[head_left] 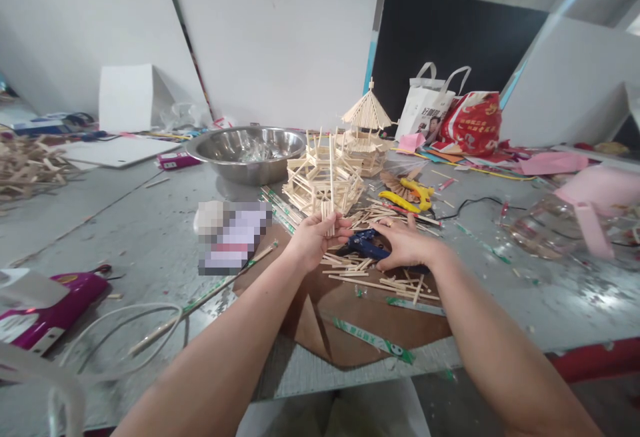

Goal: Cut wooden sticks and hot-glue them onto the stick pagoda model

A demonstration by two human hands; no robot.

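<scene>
Several thin sticks: up in your left hand, one poking well above the shorter ones, in front of the open stick frame.
Left hand: thumb and fingers pinching that bunch down low.
Handling: I'd guess super light, stiff, kinda dry, not slippery, but a thin one could snap if you bend it. Low down with fingertips seems the right hold, tbh.
Right hand: thumb and fingers spread apart around the dark blue tool; can't tell how firmly you're touching it.
Loose sticks: scattered below both your hands, on the brown mat.
Further out: yellow glue gun beyond your right hand, steel bowl left of the frame, roofed model behind it.
</scene>
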